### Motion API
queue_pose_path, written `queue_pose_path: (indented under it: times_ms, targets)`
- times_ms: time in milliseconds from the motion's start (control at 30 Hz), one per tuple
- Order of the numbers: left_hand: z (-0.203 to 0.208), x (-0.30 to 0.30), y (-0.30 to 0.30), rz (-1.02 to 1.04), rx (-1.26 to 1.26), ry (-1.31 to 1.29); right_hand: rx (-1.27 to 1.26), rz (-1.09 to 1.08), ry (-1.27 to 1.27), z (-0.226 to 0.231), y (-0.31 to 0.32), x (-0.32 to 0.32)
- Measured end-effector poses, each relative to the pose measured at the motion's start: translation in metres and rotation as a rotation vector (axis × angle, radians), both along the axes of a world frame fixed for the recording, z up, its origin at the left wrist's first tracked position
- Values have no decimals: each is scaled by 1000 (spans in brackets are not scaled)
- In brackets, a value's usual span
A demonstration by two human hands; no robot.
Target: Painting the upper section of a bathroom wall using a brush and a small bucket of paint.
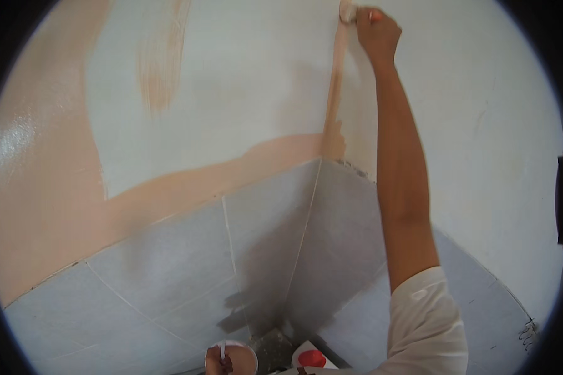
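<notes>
head-worn view, close on corner (322, 156)

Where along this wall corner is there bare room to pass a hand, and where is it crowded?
Bare: the white wall between the peach brush streak and the painted corner line; also the grey tiles below the peach band. Crowded: the corner top, where the right hand holds a brush, and the floor corner around the paint cup.

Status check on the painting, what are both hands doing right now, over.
Right hand high in the wall corner, gripping paintbrush on the peach stripe. Left hand at the lower edge, holding a small paint cup. Nothing blocking the brush.
</notes>
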State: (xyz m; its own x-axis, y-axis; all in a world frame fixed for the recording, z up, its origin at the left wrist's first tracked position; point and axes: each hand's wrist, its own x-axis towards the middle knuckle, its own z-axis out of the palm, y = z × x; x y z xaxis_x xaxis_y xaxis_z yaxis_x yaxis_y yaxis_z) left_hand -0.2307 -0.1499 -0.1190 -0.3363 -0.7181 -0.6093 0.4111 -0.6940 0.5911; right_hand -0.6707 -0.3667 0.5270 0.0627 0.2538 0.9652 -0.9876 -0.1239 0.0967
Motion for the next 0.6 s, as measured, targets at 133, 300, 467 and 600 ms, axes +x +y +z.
queue_pose_path:
  times_ms: [133,300,467,600]
  targets:
    - [1,8,-2,71,-7,-42,87,240,-119,-186,3,23]
    - [0,-1,-6,54,-11,-1,263,265,-347,-336,70,42]
    - [14,-12,8,134,-175,-40,149,780,-855,-409,114,84]
    - [9,-4,31,200,-122,-73,235,982,-1243,-453,138,105]
